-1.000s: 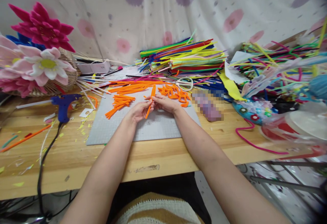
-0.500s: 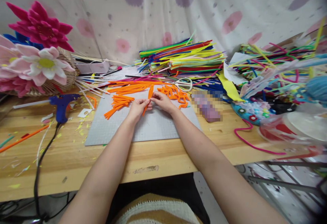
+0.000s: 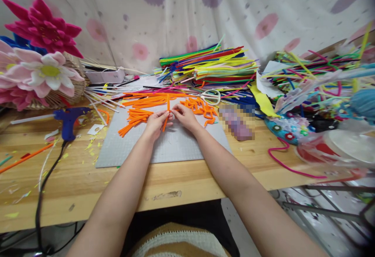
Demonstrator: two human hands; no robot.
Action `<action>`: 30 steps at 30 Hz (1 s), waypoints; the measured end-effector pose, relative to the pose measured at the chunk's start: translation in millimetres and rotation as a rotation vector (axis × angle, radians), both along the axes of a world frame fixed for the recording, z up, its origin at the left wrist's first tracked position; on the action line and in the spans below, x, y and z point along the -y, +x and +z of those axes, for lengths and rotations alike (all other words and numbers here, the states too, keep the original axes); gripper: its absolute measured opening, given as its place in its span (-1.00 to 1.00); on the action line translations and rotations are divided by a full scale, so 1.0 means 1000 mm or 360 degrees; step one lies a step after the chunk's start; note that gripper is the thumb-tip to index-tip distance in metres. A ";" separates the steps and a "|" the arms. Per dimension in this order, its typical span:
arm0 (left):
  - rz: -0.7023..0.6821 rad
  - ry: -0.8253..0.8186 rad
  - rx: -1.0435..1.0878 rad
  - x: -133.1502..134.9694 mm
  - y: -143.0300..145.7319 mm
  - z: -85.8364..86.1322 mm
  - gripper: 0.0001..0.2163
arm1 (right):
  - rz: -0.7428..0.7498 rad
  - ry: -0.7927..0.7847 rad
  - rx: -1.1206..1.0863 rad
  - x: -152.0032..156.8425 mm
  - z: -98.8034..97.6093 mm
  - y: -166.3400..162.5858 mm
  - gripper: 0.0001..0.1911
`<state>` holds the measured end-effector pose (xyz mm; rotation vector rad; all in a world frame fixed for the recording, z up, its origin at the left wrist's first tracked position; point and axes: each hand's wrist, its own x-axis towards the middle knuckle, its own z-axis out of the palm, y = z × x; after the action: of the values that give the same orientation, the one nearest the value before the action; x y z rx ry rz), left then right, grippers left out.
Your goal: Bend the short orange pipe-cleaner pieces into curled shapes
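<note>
A pale wooden bench (image 3: pixel 73 179) runs the width of the room, its top scuffed and dotted with yellow scraps (image 3: pixel 90 145). A grey cutting mat (image 3: pixel 175 147) lies flat in the middle. Left of the mat sits a blue glue gun (image 3: pixel 68 118), its black cord (image 3: pixel 43 186) trailing over the near edge, and a long orange stem (image 3: pixel 26 157) lies beside it. A woven basket (image 3: pixel 63 95) stands at the far left. At the back rests a stack of coloured pipe cleaners (image 3: pixel 211 65); a pink pipe cleaner (image 3: pixel 288 165) curls at the right.
</note>
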<state>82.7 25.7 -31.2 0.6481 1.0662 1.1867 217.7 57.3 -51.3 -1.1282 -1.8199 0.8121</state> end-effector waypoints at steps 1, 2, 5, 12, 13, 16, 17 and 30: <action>0.0020 0.0005 0.0021 0.000 0.000 0.001 -0.94 | 0.0013 -0.0007 0.0047 0.000 0.000 0.000 -0.80; 0.0023 -0.0003 0.0055 0.001 0.000 0.002 -0.94 | 0.0036 -0.0015 0.0083 0.000 -0.001 0.000 -0.78; -0.0056 -0.0077 0.0215 0.001 -0.002 0.005 -0.91 | 0.0141 -0.0069 0.0057 0.001 0.001 -0.001 -0.79; -0.0086 -0.0054 0.0329 -0.002 -0.003 -0.001 -0.90 | 0.0217 -0.0400 -0.0559 0.003 0.006 -0.002 -0.76; -0.0055 -0.0057 0.0294 -0.002 -0.002 -0.002 -0.92 | 0.0201 -0.0432 -0.0634 0.004 0.006 -0.003 -0.75; 0.0044 -0.0032 0.0175 -0.003 0.002 -0.003 -0.96 | 0.0151 -0.0469 -0.0806 0.006 0.004 -0.007 -0.72; 0.0067 -0.0008 0.0137 -0.003 0.004 -0.003 -0.96 | 0.0149 -0.0469 -0.0841 0.007 0.004 -0.009 -0.71; 0.0189 0.0233 -0.0200 -0.002 0.007 -0.011 -0.91 | 0.0255 -0.0333 -0.0434 0.010 0.012 -0.007 -0.64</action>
<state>89.7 28.1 -42.4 0.7904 1.1433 1.3504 210.8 46.8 -39.7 -0.9529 -1.6381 1.2118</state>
